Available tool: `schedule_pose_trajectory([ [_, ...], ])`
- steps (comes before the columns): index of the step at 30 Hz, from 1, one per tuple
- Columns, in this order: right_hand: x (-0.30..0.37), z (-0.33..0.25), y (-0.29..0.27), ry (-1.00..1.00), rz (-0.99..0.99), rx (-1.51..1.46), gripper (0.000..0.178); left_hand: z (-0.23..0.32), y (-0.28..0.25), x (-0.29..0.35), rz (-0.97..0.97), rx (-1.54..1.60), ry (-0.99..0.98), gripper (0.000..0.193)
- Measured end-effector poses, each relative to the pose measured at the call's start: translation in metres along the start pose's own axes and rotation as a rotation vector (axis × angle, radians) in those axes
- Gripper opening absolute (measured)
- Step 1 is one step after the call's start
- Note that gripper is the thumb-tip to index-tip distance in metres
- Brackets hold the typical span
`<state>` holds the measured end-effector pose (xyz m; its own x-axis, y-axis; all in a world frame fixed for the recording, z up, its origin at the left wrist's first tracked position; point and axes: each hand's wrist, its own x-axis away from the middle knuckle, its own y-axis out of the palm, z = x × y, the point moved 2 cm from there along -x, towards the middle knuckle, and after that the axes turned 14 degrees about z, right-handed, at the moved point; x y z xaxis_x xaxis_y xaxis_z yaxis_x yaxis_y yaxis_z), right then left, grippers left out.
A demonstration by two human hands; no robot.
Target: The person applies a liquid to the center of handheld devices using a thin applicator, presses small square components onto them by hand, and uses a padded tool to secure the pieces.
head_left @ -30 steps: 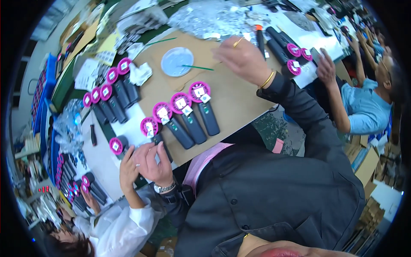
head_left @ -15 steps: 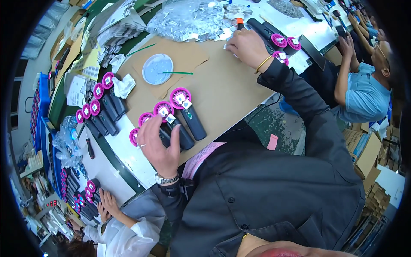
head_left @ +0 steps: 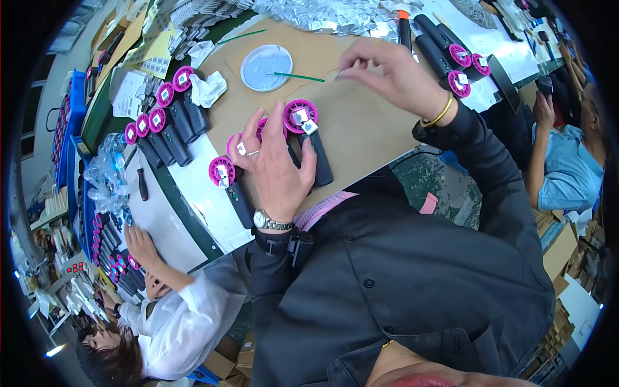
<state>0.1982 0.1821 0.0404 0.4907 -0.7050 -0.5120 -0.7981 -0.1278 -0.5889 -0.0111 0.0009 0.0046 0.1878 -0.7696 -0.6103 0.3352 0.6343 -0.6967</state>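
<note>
My left hand [head_left: 278, 177] lies over a row of black-handled devices with pink, spoked round heads. Its fingers are spread, and it hides several of them in part. At the row's right end is one device [head_left: 319, 158] with small white squares on its head; at its left end another device [head_left: 238, 201] shows beside my wrist. Over the brown cardboard [head_left: 367, 122], my right hand [head_left: 394, 76] pinches thumb against forefinger, with something small and thin at the tips that I cannot make out. Close to those fingertips is a green stick [head_left: 304, 78], one end in a round white dish [head_left: 261, 57].
More pink-headed devices [head_left: 169, 145] stand left of the cardboard beside crumpled white tissue [head_left: 208, 89]. Others [head_left: 433, 57] lie at the right next to an orange-ended tool [head_left: 404, 31]. Small silvery pieces [head_left: 329, 18] are heaped behind. Co-workers sit on both sides.
My right hand has left the small pieces near the orange-ended tool and come nearer over the cardboard. The whole view has shifted. My left hand stays at the row of devices, farther right along it.
</note>
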Motion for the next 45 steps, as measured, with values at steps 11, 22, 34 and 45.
schedule_pose_trajectory([
  [11, -0.015, -0.032, 0.07, 0.078, -0.367, -0.098, 0.019, -0.003, 0.002, -0.01, -0.031, 0.028, 0.003, 0.094],
  [22, -0.015, -0.025, 0.084, 0.212, -0.446, -0.073, 0.018, -0.013, 0.007, -0.009, -0.075, 0.029, 0.011, 0.101],
  [34, -0.008, -0.033, 0.084, 0.177, -0.346, 0.068, 0.029, -0.017, 0.009, -0.008, -0.071, 0.059, 0.008, 0.099],
  [45, -0.005, -0.024, 0.087, 0.215, -0.365, 0.1, 0.044, -0.014, 0.01, -0.008, -0.041, 0.061, 0.032, 0.09],
])
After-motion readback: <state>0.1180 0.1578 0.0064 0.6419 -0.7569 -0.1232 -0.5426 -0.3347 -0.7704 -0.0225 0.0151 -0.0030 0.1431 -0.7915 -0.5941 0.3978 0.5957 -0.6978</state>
